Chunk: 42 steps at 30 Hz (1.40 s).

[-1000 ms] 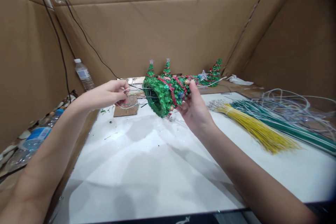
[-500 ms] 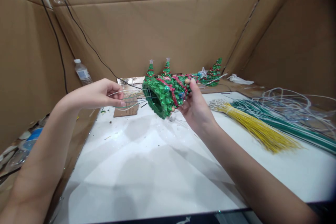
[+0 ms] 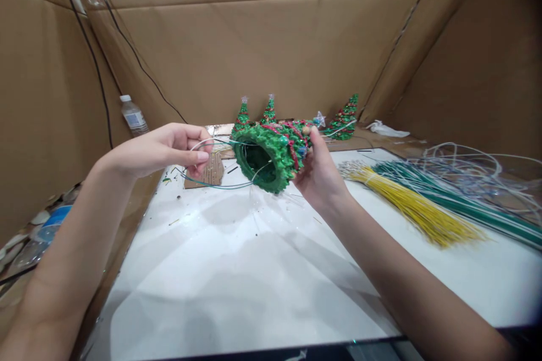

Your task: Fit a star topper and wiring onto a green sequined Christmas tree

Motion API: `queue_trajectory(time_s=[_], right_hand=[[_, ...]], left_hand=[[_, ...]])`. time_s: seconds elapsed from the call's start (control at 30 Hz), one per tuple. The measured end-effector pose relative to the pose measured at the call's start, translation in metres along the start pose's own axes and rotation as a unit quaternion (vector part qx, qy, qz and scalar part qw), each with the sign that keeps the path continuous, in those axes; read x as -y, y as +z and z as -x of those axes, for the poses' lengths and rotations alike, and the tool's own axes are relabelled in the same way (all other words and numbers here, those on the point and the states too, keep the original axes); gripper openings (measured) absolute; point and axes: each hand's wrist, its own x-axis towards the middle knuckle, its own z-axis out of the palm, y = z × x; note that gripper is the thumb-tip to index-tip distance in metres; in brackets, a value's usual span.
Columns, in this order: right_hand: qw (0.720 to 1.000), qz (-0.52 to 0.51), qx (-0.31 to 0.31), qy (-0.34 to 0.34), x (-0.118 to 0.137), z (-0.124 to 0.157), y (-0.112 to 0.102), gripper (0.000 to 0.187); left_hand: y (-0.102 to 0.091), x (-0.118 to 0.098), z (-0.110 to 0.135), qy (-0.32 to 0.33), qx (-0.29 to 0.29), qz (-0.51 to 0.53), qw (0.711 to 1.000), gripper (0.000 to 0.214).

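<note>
My right hand (image 3: 319, 172) grips a small green tinsel Christmas tree (image 3: 271, 152) with red garland and beads, held on its side above the white table (image 3: 262, 271). Its hollow base faces me and to the left. My left hand (image 3: 171, 149) pinches thin white and green wires (image 3: 220, 180) that loop out of the tree's open base. A clear star sits at the tree's tip (image 3: 319, 120).
Three finished little trees (image 3: 345, 115) stand at the back. Bundles of yellow wires (image 3: 410, 206) and green wires (image 3: 457, 203) lie at the right, with loose white wire loops (image 3: 478, 166) beyond. A water bottle (image 3: 132, 115) stands at the left wall. A cardboard scrap (image 3: 209, 172) lies under my left hand.
My right hand has turned the tree so its hollow base faces me more. My left hand has bent the wires into a wider loop beside the base.
</note>
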Motion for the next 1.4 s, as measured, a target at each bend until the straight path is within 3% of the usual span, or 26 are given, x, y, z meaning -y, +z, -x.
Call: queue_trajectory(time_s=[0.2,0.43,0.67,1.17,1.4], right_hand=[[1.000,-0.010,0.002,0.011,0.001,-0.001,-0.002,0.047],[0.997,-0.060,-0.027,-0.027,0.002,-0.003,-0.002,0.036],[0.991,-0.096,-0.060,-0.068,0.003,-0.004,-0.001,0.035],[0.997,-0.061,-0.020,-0.050,0.008,-0.004,-0.001,0.046],[0.992,-0.097,-0.040,-0.066,0.008,-0.006,-0.003,0.031]], left_hand=[[0.012,0.000,-0.007,-0.002,0.045,0.019,0.999,0.022],[0.030,-0.005,-0.008,0.014,0.023,-0.085,0.996,0.035],[0.044,-0.004,-0.010,0.000,0.059,-0.135,0.989,0.032],[0.037,-0.007,-0.007,-0.022,0.084,-0.153,0.984,0.026],[0.032,-0.003,-0.010,-0.006,0.036,-0.117,0.992,0.032]])
